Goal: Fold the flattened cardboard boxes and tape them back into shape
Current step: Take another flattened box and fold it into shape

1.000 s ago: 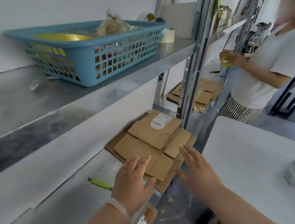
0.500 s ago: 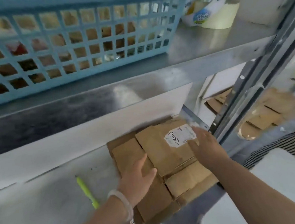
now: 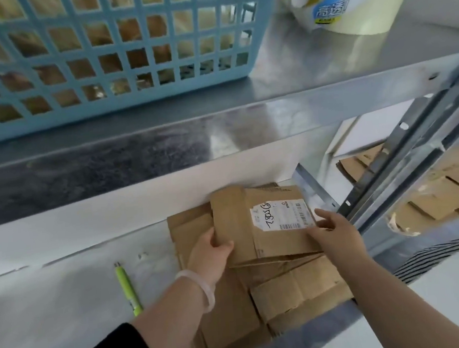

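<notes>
Both hands hold the top flattened box (image 3: 269, 226), the 1 with a white shipping label, on a stack (image 3: 296, 287) of flat cardboard on the lower shelf (image 3: 68, 312). The left hand (image 3: 210, 254) grips its left edge, thumb on top and fingers curled under. The right hand (image 3: 336, 234) pinches the right edge beside the label. The box's near edge is tilted up off the stack.

The upper shelf (image 3: 246, 122) overhangs close above, and a metal upright (image 3: 404, 158) stands just beside the box's right edge. To the left lies bare shelf with a green pen (image 3: 127, 288) near the stack. The stack's near edge reaches the shelf front. Above sit a blue basket (image 3: 122, 100) and a tape roll (image 3: 347, 8), well apart from the hands.
</notes>
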Action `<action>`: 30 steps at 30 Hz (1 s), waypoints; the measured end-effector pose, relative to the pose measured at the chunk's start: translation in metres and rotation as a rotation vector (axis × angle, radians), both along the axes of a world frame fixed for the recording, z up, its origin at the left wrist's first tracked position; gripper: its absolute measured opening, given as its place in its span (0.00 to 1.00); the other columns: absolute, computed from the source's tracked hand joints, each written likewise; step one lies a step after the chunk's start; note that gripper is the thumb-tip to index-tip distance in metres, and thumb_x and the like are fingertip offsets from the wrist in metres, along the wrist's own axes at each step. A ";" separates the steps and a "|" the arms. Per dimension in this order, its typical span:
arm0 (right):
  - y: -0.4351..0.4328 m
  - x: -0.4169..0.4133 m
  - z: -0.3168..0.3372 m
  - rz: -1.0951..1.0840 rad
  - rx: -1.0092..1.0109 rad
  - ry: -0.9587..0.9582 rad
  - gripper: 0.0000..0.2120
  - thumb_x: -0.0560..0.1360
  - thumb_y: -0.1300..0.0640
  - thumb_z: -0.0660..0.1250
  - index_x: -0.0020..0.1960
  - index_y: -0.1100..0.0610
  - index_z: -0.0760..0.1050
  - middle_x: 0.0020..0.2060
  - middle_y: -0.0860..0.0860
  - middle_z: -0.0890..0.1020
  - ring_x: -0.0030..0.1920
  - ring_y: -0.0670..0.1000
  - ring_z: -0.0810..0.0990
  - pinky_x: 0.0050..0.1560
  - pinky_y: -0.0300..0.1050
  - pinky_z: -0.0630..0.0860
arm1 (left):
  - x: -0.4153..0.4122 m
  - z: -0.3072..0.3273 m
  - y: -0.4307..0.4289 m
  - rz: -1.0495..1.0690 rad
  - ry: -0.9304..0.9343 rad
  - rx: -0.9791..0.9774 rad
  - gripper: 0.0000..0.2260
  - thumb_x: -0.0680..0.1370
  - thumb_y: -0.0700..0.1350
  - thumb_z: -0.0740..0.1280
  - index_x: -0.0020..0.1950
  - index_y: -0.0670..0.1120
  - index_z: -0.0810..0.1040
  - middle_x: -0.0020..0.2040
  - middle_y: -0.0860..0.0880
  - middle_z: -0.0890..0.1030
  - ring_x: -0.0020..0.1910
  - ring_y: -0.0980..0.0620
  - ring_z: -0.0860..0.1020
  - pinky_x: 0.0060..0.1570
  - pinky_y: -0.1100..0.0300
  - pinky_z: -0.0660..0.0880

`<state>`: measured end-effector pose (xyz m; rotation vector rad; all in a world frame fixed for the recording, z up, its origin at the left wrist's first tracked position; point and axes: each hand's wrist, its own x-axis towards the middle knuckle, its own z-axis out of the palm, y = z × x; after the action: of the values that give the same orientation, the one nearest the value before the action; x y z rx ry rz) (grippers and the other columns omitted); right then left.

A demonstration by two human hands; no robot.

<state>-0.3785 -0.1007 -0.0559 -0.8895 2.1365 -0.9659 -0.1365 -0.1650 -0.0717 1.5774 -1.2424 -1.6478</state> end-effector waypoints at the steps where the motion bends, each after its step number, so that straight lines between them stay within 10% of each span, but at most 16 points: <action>1: 0.001 0.000 0.004 -0.029 -0.022 -0.106 0.24 0.75 0.52 0.71 0.70 0.47 0.71 0.50 0.42 0.80 0.48 0.43 0.78 0.38 0.39 0.72 | 0.004 0.001 0.001 0.028 0.011 -0.028 0.20 0.77 0.45 0.69 0.68 0.55 0.71 0.58 0.55 0.80 0.57 0.52 0.79 0.59 0.48 0.76; 7: -0.005 0.037 0.023 0.150 -0.088 -0.247 0.09 0.76 0.53 0.70 0.56 0.46 0.79 0.47 0.43 0.85 0.51 0.47 0.83 0.57 0.54 0.79 | 0.061 0.013 0.020 0.098 0.025 -0.190 0.19 0.77 0.40 0.68 0.62 0.58 0.68 0.54 0.58 0.78 0.52 0.58 0.78 0.42 0.69 0.75; 10: -0.007 0.070 0.030 0.316 -0.124 -0.302 0.07 0.76 0.56 0.70 0.51 0.45 0.81 0.47 0.45 0.86 0.50 0.48 0.85 0.53 0.50 0.80 | 0.100 0.024 0.030 0.204 -0.051 -0.316 0.15 0.78 0.39 0.67 0.60 0.53 0.74 0.55 0.53 0.79 0.54 0.53 0.77 0.50 0.60 0.76; 15: -0.013 0.143 0.034 0.562 -0.070 -0.205 0.05 0.75 0.53 0.71 0.51 0.47 0.80 0.44 0.38 0.85 0.45 0.39 0.84 0.47 0.36 0.79 | 0.180 0.039 0.039 0.424 -0.169 -0.529 0.18 0.76 0.42 0.69 0.61 0.60 0.72 0.52 0.61 0.78 0.49 0.63 0.77 0.41 0.73 0.71; 20: -0.023 0.240 0.034 0.764 -0.094 -0.022 0.06 0.78 0.54 0.67 0.52 0.43 0.76 0.44 0.36 0.83 0.48 0.38 0.81 0.48 0.35 0.77 | 0.259 0.046 0.058 0.473 -0.183 -0.618 0.27 0.78 0.39 0.67 0.58 0.74 0.68 0.51 0.63 0.81 0.52 0.66 0.77 0.48 0.70 0.74; 24: -0.020 0.313 0.030 0.897 -0.157 -0.008 0.15 0.79 0.50 0.63 0.59 0.33 0.64 0.55 0.40 0.77 0.55 0.42 0.77 0.56 0.44 0.76 | 0.317 0.045 0.067 0.479 -0.043 -0.582 0.24 0.80 0.39 0.63 0.72 0.60 0.67 0.61 0.58 0.79 0.64 0.57 0.75 0.65 0.56 0.70; 30: -0.013 0.382 0.019 0.991 -0.098 0.096 0.20 0.77 0.36 0.56 0.67 0.36 0.57 0.67 0.40 0.67 0.67 0.45 0.68 0.68 0.50 0.69 | 0.375 0.050 0.069 0.429 0.206 -0.483 0.19 0.79 0.54 0.56 0.69 0.60 0.71 0.66 0.57 0.76 0.65 0.56 0.74 0.63 0.57 0.73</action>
<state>0.0032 -0.1140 -0.0369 -1.8056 1.3887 -0.4964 0.2387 -0.0962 -0.0212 1.2292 -1.0082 -1.1041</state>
